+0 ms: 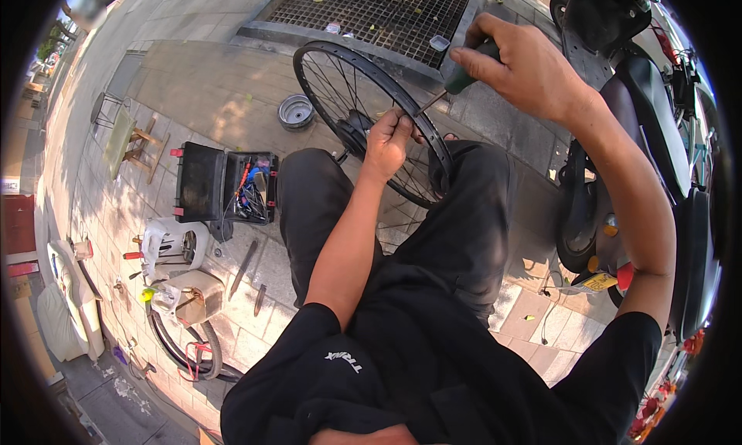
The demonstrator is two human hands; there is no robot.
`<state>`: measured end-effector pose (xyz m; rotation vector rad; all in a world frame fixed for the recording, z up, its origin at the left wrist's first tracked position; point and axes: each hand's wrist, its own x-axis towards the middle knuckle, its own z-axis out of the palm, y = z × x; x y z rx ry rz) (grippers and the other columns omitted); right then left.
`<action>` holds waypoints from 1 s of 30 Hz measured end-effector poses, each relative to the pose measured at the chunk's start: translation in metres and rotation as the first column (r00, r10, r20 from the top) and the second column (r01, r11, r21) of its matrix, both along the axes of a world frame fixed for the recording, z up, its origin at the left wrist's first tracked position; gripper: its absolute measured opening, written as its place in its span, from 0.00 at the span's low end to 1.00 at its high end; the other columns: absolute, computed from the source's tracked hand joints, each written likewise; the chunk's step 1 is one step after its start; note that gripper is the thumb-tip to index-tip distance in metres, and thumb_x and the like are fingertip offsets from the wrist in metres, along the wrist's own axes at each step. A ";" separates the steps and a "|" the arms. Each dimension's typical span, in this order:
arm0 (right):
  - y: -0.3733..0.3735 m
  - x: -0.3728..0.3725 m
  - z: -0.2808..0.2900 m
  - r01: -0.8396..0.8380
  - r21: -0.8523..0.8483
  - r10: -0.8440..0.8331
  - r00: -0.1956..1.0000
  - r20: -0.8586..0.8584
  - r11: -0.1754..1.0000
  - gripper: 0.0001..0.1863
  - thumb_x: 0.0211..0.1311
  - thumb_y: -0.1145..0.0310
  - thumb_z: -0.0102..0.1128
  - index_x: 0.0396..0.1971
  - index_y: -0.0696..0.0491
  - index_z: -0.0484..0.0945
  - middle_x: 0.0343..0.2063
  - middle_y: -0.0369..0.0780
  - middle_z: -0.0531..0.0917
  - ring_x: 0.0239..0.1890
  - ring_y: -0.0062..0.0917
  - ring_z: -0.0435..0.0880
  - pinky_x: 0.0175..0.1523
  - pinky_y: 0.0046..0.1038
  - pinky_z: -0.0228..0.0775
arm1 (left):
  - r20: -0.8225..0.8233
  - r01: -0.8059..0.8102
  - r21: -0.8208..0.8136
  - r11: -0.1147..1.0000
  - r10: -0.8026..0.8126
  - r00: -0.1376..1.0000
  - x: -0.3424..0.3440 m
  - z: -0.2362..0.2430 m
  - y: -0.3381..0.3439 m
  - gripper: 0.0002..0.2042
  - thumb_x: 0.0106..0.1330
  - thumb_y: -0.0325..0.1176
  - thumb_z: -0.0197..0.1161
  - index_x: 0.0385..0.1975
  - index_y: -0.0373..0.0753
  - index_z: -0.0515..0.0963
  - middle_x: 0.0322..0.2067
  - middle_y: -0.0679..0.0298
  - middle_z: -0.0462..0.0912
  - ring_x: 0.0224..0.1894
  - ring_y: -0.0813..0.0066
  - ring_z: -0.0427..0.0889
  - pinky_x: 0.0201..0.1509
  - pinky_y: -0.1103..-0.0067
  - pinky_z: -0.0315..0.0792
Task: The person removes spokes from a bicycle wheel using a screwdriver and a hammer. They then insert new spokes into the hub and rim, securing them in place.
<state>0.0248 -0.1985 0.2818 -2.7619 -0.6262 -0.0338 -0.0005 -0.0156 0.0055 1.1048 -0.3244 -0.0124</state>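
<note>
A black bicycle wheel (379,72) without a tire stands tilted between my knees, its spokes and dark hub (354,132) showing. My left hand (389,145) is closed at the rim's right side, thumb and fingers pinched there; whether it grips the rim or a spoke end is hard to make out. Above and to the right, my right hand (519,68) wraps round the dark green handle of a screwdriver (461,78). The screwdriver's thin shaft slants down to the left, its tip at the rim close to my left fingers.
An open black toolbox (202,184) with mixed tools lies left of my knee. Beyond it are a metal bowl-like part (296,112) and a small folding stool (127,147). Cut white containers (174,248) and a black tire (166,338) lie lower left. A parked scooter (653,112) stands close on the right.
</note>
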 end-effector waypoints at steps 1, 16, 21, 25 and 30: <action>0.005 -0.005 0.005 -0.015 -0.038 0.015 1.000 -0.008 0.999 0.24 0.68 0.54 0.63 0.51 0.60 0.76 0.30 0.51 0.86 0.38 0.52 0.86 0.47 0.45 0.76 | -0.004 0.001 -0.007 1.000 -0.001 1.000 0.000 0.001 0.004 0.12 0.82 0.35 0.52 0.39 0.33 0.76 0.31 0.65 0.80 0.33 0.76 0.80 0.43 0.77 0.77; 0.043 -0.019 0.031 -0.048 -0.214 0.047 0.999 -0.009 0.976 0.22 0.68 0.55 0.64 0.51 0.57 0.77 0.35 0.53 0.85 0.41 0.47 0.86 0.46 0.42 0.74 | -0.007 -0.003 0.020 1.000 0.004 1.000 -0.003 0.002 0.015 0.13 0.82 0.38 0.51 0.45 0.35 0.77 0.36 0.66 0.82 0.38 0.78 0.79 0.47 0.79 0.74; 0.019 -0.009 0.025 -0.420 -0.098 0.422 0.907 -0.004 0.902 0.20 0.65 0.64 0.67 0.52 0.58 0.76 0.40 0.49 0.85 0.45 0.48 0.85 0.50 0.39 0.76 | -0.006 -0.042 0.036 0.998 0.042 0.999 -0.006 0.004 0.014 0.13 0.83 0.38 0.51 0.45 0.34 0.78 0.35 0.67 0.82 0.38 0.79 0.79 0.48 0.79 0.74; 0.020 -0.011 0.017 -0.345 0.158 0.347 0.938 0.013 0.925 0.20 0.64 0.66 0.70 0.52 0.57 0.76 0.41 0.42 0.83 0.43 0.33 0.85 0.51 0.32 0.76 | -0.029 -0.018 -0.009 1.000 0.018 0.999 -0.005 0.003 0.015 0.12 0.82 0.36 0.53 0.46 0.34 0.79 0.36 0.68 0.82 0.38 0.79 0.79 0.49 0.79 0.74; -0.007 0.011 0.017 -0.114 0.918 0.096 0.992 0.083 0.381 0.13 0.65 0.71 0.63 0.47 0.57 0.78 0.37 0.38 0.81 0.39 0.25 0.82 0.48 0.31 0.77 | -0.015 -0.184 0.158 0.970 0.189 0.982 -0.011 -0.005 0.012 0.07 0.77 0.28 0.60 0.46 0.30 0.80 0.38 0.66 0.83 0.43 0.76 0.82 0.50 0.76 0.77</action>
